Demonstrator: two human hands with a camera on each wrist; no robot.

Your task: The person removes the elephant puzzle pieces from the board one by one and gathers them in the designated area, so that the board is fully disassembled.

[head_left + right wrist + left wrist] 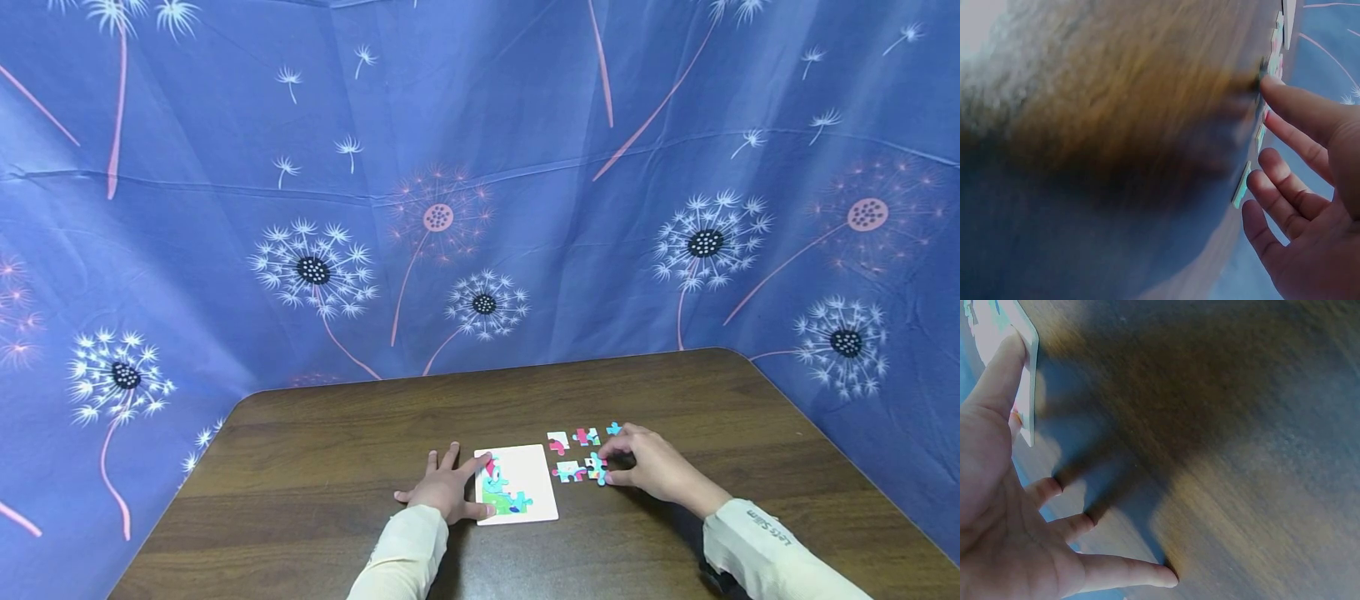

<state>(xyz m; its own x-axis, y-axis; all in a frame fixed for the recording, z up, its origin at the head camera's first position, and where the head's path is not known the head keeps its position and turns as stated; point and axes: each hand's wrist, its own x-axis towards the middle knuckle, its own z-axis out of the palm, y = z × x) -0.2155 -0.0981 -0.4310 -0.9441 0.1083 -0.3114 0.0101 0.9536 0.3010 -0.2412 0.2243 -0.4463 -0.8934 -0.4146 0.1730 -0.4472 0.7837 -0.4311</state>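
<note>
A square white puzzle board (528,479) lies on the table, with a joined blue, green and red picture part (498,493) on its left side. My left hand (442,490) is spread at the board's left edge, thumb and index finger resting on it; in the left wrist view its other fingers touch the wood. To the right of the board, my right hand (656,467) pinches a blue and white puzzle piece (596,469) between thumb and index finger, low at the table. Its remaining fingers are loosely bent in the right wrist view. The fingers partly hide the piece there.
Beside it lies a white and blue puzzle piece (570,472). Behind them are a white and red piece (557,442), a red and white piece (587,437) and a small blue piece (613,428). A blue dandelion-print cloth (525,208) hangs behind the brown table (337,450).
</note>
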